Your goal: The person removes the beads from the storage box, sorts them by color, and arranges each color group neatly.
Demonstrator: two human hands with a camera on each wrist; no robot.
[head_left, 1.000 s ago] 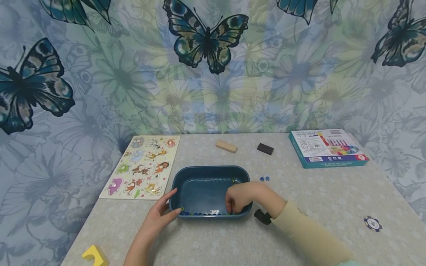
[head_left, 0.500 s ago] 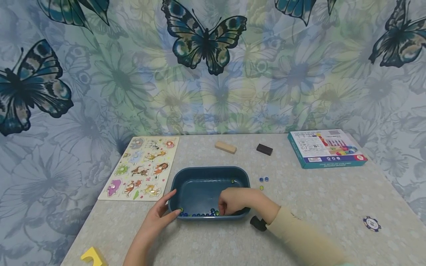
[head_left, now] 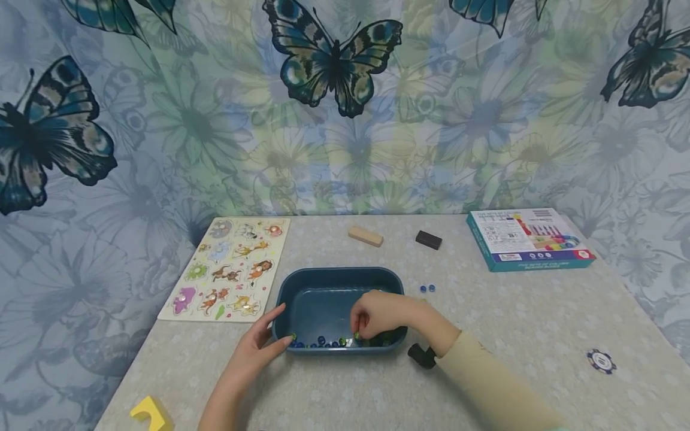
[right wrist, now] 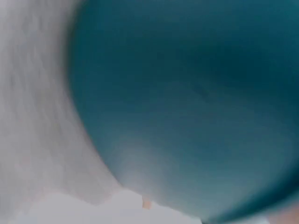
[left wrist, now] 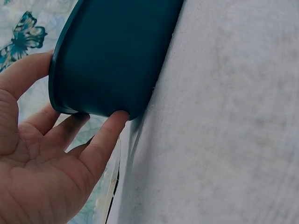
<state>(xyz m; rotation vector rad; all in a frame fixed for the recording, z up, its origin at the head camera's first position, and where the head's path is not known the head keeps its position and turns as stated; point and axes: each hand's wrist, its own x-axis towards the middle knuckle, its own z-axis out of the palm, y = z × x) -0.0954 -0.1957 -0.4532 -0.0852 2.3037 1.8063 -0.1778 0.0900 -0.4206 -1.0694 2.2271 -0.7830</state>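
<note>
A dark blue plastic tub (head_left: 318,281) stands mid-table. Along its near inner wall lie several small blue and green glass marbles (head_left: 321,340). My left hand (head_left: 253,353) grips the tub's left end, thumb at the near corner and a finger at the rim. In the left wrist view its fingertips touch the tub's outer wall (left wrist: 103,56). My right hand (head_left: 383,314) reaches inside over the right side, fingers curled, and pinches a green marble (head_left: 357,336) low above the floor. The right wrist view is filled by the tub's blurred outer wall (right wrist: 177,107); the fingers are hidden there.
Two blue marbles (head_left: 427,288) lie right of the tub. Behind are a wooden block (head_left: 366,236) and a black block (head_left: 429,240). An animal puzzle board (head_left: 226,269) is at left, a game box (head_left: 530,239) at back right, a poker chip (head_left: 601,361) at right, a yellow arch block (head_left: 153,413) near left.
My right hand has moved left inside the tub, then risen a little with a green marble at its fingertips. Marbles near it have shifted. The left hand stays on the tub.
</note>
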